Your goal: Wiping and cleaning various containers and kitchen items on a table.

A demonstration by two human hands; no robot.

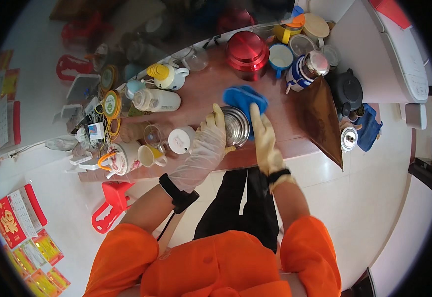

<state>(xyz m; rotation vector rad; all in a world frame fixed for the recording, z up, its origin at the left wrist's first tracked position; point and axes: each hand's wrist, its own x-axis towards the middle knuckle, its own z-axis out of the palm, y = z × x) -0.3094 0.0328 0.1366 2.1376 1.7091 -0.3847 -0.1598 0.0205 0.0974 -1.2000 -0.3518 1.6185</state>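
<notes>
My left hand [209,134], in a pale glove, grips a round silver metal vessel [238,127] with stepped rings, held tilted above the front of the reddish tabletop [205,83]. Against the vessel's right side, my right hand [265,139], gloved too, presses a folded blue cloth [244,97]. The cloth looks blurred and partly hides the vessel's far edge. Just left of my left hand is a white round-lidded container [180,140]. Beyond the cloth stands a shiny red metal canister [248,54].
Cups, a white bottle [160,100] and a floral teapot [123,159] crowd the left side, near tangled cables. At right are a blue-rimmed mug [280,57], a brown sheet [318,117] jutting past the front edge, and a black kettle [346,89]. A red plastic stool [112,206] stands below.
</notes>
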